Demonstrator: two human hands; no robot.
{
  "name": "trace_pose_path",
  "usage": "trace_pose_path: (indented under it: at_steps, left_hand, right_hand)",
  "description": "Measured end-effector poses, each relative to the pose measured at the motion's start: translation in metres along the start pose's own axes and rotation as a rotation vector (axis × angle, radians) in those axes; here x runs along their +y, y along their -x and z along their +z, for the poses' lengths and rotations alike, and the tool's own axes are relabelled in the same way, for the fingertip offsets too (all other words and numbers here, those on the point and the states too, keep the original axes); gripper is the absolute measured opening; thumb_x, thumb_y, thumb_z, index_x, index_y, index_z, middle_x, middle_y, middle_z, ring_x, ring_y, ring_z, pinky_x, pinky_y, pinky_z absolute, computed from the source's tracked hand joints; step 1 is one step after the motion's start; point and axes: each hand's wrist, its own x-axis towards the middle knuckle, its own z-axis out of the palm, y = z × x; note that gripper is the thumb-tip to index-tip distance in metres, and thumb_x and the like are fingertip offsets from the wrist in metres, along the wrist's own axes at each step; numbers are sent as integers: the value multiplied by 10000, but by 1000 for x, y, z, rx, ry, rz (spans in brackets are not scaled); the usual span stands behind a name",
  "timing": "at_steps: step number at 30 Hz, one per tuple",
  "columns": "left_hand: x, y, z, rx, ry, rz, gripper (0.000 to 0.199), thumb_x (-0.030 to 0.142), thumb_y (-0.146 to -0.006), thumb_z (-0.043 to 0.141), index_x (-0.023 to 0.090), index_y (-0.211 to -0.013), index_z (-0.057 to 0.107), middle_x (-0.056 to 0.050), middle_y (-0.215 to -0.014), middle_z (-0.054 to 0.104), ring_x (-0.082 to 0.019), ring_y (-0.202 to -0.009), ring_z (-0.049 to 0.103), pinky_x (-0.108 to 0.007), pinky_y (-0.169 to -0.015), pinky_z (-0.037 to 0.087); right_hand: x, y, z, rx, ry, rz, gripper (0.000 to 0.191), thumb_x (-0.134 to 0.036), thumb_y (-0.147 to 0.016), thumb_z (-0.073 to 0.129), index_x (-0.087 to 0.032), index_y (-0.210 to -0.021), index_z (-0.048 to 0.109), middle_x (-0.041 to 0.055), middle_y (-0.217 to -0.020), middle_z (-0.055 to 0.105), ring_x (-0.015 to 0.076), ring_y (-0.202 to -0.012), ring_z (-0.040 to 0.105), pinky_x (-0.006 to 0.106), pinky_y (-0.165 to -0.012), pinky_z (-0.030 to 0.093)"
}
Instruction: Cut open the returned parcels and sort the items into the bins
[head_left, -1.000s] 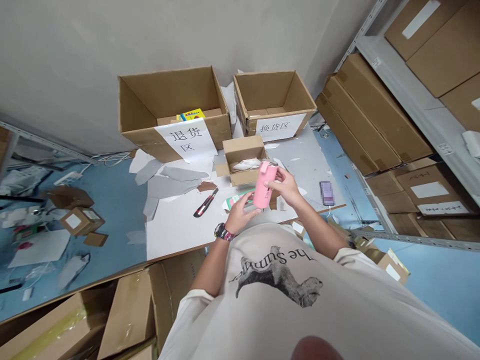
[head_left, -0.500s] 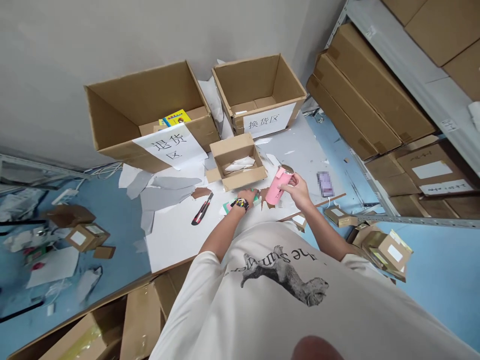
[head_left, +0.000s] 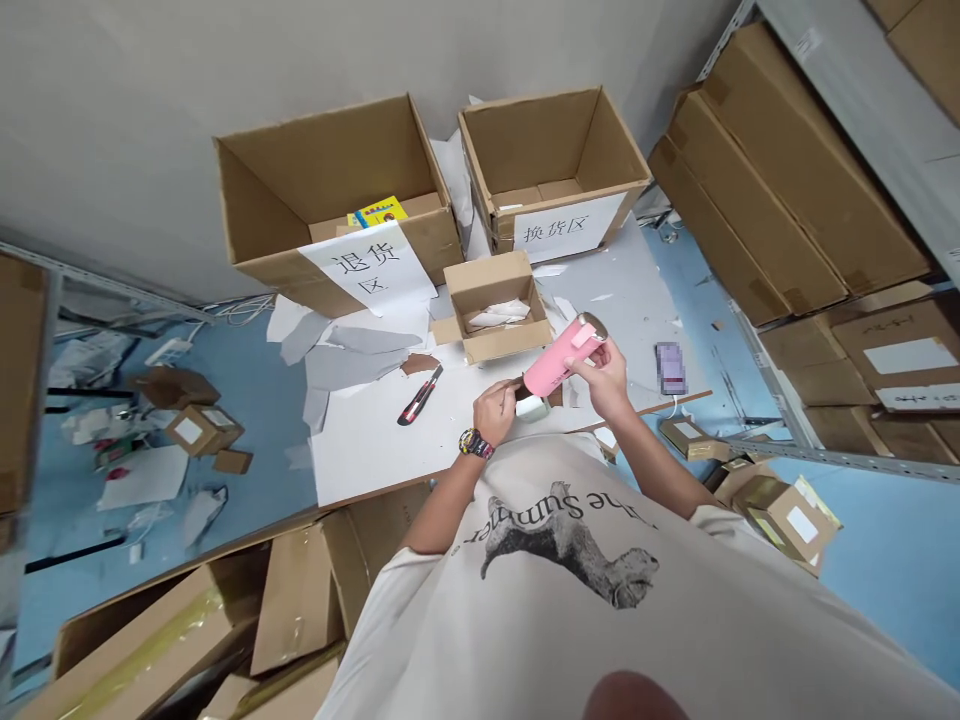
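Observation:
My right hand [head_left: 606, 380] grips a pink insulated bottle [head_left: 553, 366] with a silvery top end. The bottle is tilted, its lower end close above a pale green box [head_left: 532, 408] near the table's front edge. My left hand [head_left: 495, 412], a watch on its wrist, is closed on the left side of that box. Whether the bottle's base is inside the box or just over it, I cannot tell. Beyond the hands stands an open small carton [head_left: 501, 345] with crumpled white paper [head_left: 499, 314] inside. A red and black utility knife [head_left: 420, 396] lies left of my left hand.
Two large open cartons stand at the back, a left one [head_left: 262, 270] holding a yellow box [head_left: 381, 212] and a right one [head_left: 495, 240]. A phone [head_left: 670, 368] with a cable lies on the right. Torn grey paper [head_left: 367, 340] covers the left. Shelves with boxes [head_left: 780, 180] flank the right.
The pink bottle has gone from nearly upright to more tilted, top to the right. My left hand has lifted the pale green box off the tabletop beneath the bottle. The view has shifted left.

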Motion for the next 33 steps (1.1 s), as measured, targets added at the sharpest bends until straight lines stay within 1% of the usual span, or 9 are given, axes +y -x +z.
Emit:
trace_pose_path:
  at_steps: [3,7,11,15,18,20,25,28,33]
  left_hand:
    - [6,-5,5,35,17,-18,324,233,-1094,581,252,-1183,892,-95,-1328,858,-265,-1281,803,-470,-1173,626]
    - [11,-8,-3,-52,37,10,268,207,-1010,735,265,-1223,886,-90,-1375,841,-284,-1296,796,-504,-1204,620]
    - [15,-10,-12,-144,17,35,359,131,-945,762,258,-1261,873,-85,-1429,818,-296,-1330,780,-493,-1222,613]
    - [16,-13,-16,-173,-6,62,439,100,-966,713,254,-1357,840,-98,-1495,788,-317,-1390,750,-519,-1249,591]
    - [14,-16,-19,-218,5,75,493,187,-978,785,248,-1467,779,-116,-1558,751,-336,-1450,712,-542,-1286,555]
    - [12,-18,-21,-238,15,66,626,276,-926,896,237,-1528,732,-135,-1609,715,-358,-1495,678,-552,-1312,525]
    - [6,-19,-18,-219,8,59,802,279,-835,980,235,-1577,679,-141,-1658,667,-361,-1527,643,-523,-1321,508]
    - [-3,-18,-15,-206,-27,65,781,266,-841,963,229,-1567,674,-134,-1636,673,-352,-1505,650,-503,-1291,530]
    - [-27,-11,-11,-133,-82,17,704,298,-857,951,197,-1501,684,-158,-1556,697,-343,-1447,675,-499,-1233,573]
  right_hand:
    - [-3,4,6,-12,-21,3,621,-446,-686,998,-277,-1215,718,92,-1310,771,330,-1234,699,502,-1056,626]
    - [-6,10,0,6,-28,14,668,-472,-677,1002,-275,-1249,718,98,-1333,770,335,-1258,691,511,-1072,627]
    - [0,14,-5,30,-24,-3,666,-466,-666,1007,-267,-1234,720,99,-1305,775,332,-1260,694,500,-1075,625]
    - [11,19,-1,12,-17,-2,628,-461,-688,994,-266,-1218,722,89,-1283,777,308,-1237,694,478,-1067,628]
    - [17,21,3,11,-24,4,633,-468,-680,994,-262,-1207,709,81,-1248,777,297,-1212,695,478,-1065,629]
    - [19,22,6,11,-36,3,647,-465,-671,996,-260,-1207,699,75,-1231,776,291,-1193,700,480,-1063,632]
    - [21,28,14,-42,-56,10,678,-478,-693,979,-265,-1266,684,85,-1274,770,293,-1205,708,475,-1058,638]
    - [26,33,23,-105,-7,-13,724,-451,-697,961,-263,-1333,670,92,-1292,765,297,-1187,719,476,-1049,640]
    - [45,32,35,-184,235,-168,766,-368,-689,915,-257,-1397,646,104,-1319,768,317,-1200,729,493,-1096,622]
